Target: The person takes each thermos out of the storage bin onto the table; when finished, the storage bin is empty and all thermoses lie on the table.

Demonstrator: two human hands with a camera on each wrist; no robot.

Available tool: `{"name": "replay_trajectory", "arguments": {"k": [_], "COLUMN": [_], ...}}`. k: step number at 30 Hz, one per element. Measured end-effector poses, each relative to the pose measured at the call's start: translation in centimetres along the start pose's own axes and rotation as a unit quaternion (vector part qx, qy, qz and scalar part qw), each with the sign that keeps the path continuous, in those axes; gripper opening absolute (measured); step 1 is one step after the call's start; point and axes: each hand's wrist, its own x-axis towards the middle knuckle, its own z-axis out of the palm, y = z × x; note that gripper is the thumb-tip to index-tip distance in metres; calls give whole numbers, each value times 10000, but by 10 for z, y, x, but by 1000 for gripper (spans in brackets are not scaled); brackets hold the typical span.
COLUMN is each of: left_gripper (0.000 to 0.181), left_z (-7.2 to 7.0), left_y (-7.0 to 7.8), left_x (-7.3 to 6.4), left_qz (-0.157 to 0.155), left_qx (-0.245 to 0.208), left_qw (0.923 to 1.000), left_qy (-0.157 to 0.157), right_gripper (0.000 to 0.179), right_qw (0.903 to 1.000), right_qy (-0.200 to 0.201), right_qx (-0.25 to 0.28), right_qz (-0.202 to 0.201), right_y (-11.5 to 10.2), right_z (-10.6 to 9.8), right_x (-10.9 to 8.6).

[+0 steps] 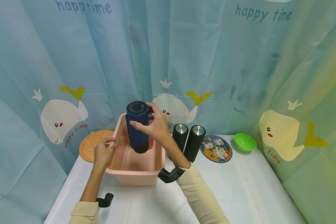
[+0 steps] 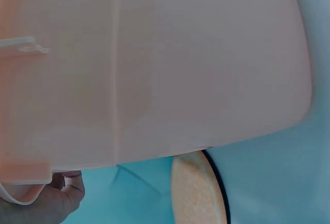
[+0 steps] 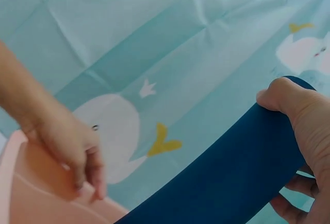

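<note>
My right hand (image 1: pixel 157 126) grips a dark blue thermos bottle (image 1: pixel 139 137) near its black lid, thumb on one side and fingers on the other. The bottle is upright over the pink plastic basin (image 1: pixel 137 178) and overlaps its inside in the head view. In the right wrist view the blue bottle (image 3: pixel 221 167) runs down from the hand at a slant. My left hand (image 1: pixel 103 152) holds the basin's left rim, its fingers bent over the edge. Behind the blue bottle, a reddish object (image 1: pixel 151 142) shows partly in the basin; the rest is hidden.
Right of the basin stand two black bottles (image 1: pixel 194 144) with silver tops. Beyond them are a round cartoon-printed mat (image 1: pixel 217 149) and a green bowl (image 1: pixel 245 142). An orange-tan round mat (image 1: pixel 91 144) lies left of the basin. A blue curtain (image 1: pixel 184 62) hangs behind the white table (image 1: pixel 240 193).
</note>
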Motion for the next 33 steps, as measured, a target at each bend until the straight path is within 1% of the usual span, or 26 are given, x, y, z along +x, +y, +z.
{"name": "replay_trajectory", "arguments": {"k": [5,8,13,19,22,26,29,33], "left_gripper": [28,28,28,28,29,30,30,30], "left_z": [0,0,0,-1,-1,-1,-2,-2], "left_y": [0,0,0,2,3,2,0,0], "left_x": [0,0,-1,-1,-1,-1,-2,-2], "left_qz": [48,69,67,5,-50,-114,-98,-61], "left_qx": [0,-2,-34,-46,-22,-13,-23,-22], "left_qw": [10000,10000,10000,10000,10000,9999,9999,9999], "left_qy": [-3,1,7,7,-60,-112,-93,-85], "right_gripper": [64,62,62,61,62,64,65,65], "right_qw": [9995,9987,9970,9954,9945,9939,9934,9923], "right_qy": [182,335,596,806,881,959,1024,1099], "right_qx": [111,78,-179,-224,-284,-446,-493,-564], "right_qz": [-252,-371,-462,-475,-482,-298,-157,-128], "right_y": [-8,-12,-18,-23,-24,-23,-21,-16], "right_z": [-16,-26,-43,-64,-75,-86,-93,-100], "right_x": [2,2,0,-2,-5,-12,-19,-26]}}
